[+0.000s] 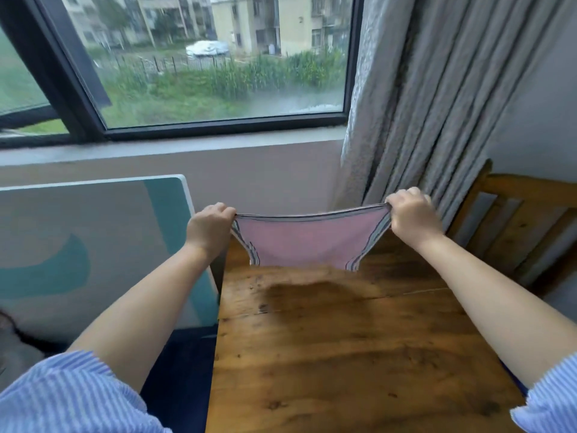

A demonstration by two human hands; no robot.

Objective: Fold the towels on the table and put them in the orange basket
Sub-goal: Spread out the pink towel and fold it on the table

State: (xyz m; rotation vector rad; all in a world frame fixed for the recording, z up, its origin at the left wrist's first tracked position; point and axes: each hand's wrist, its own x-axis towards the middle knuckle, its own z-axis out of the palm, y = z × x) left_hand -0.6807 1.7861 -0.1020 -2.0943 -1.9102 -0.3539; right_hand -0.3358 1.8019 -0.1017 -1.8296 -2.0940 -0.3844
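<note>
A small pink towel (307,242) with grey and white striped edges hangs stretched in the air above the far end of the wooden table (343,354). My left hand (209,226) pinches its upper left corner. My right hand (412,215) pinches its upper right corner. The towel's lower corners dangle just over the tabletop and cast a shadow on the wood. No orange basket is in view.
A grey and teal board (93,245) leans against the wall left of the table. A wooden chair back (515,226) stands at the right. A grey curtain (437,98) hangs behind, beside a window (203,57).
</note>
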